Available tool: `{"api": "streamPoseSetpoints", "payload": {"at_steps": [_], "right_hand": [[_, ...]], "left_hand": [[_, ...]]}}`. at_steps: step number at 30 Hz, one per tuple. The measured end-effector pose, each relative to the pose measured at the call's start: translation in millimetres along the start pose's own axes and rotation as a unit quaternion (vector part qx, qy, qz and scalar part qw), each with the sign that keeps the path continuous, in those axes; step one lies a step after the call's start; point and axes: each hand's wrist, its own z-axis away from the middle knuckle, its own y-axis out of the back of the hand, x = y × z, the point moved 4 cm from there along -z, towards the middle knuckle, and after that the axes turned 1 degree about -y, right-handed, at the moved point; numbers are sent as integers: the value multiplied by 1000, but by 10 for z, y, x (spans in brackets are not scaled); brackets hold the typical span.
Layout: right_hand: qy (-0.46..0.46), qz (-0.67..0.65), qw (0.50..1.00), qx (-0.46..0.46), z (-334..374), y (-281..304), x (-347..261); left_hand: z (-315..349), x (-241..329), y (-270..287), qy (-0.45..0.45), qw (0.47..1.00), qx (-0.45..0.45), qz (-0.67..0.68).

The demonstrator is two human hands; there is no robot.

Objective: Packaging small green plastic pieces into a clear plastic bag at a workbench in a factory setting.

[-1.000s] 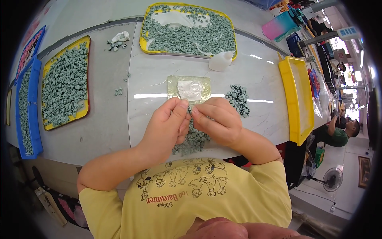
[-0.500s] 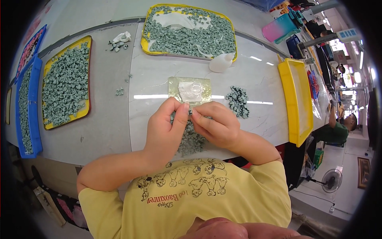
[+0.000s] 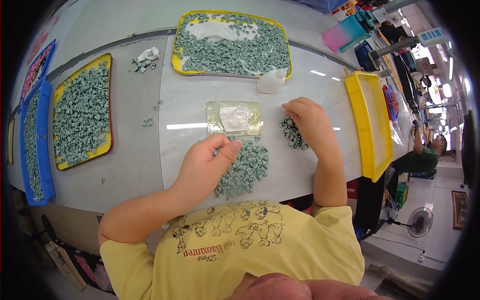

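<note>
Dark green pieces [image 3: 291,135] sit right by the right hand [image 3: 306,115], toward the surface's [image 3: 182,100] near edge, left hand [image 3: 206,159] farther off, either grip's closure impossible to tell!

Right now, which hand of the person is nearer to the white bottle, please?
Right. The right hand is to the right of the white bottle and closer to the person, not touching it. The left hand is farther, to its lower left, beside the pile of green pieces.

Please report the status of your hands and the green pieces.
Left grip closed, contents unclear. Right grip at dark-edged green pile, contact unclear. Near green pile loosely spread. In the way: hands partly hide both piles.
</note>
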Motion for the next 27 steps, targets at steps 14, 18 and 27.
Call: {"api": "streamPoseSetpoints", "payload": {"at_steps": [14,18,27], "right_hand": [[-17,-161,987,6,-50,-101,-241],[-28,-301,953,35,-5,-181,-347],[9,-191,980,61,-61,-229,-318]], "left_hand": [[-114,-6,124,64,934,25,351],[-122,-15,109,46,936,20,348],[-116,-43,59,66,914,-49,397]]}}
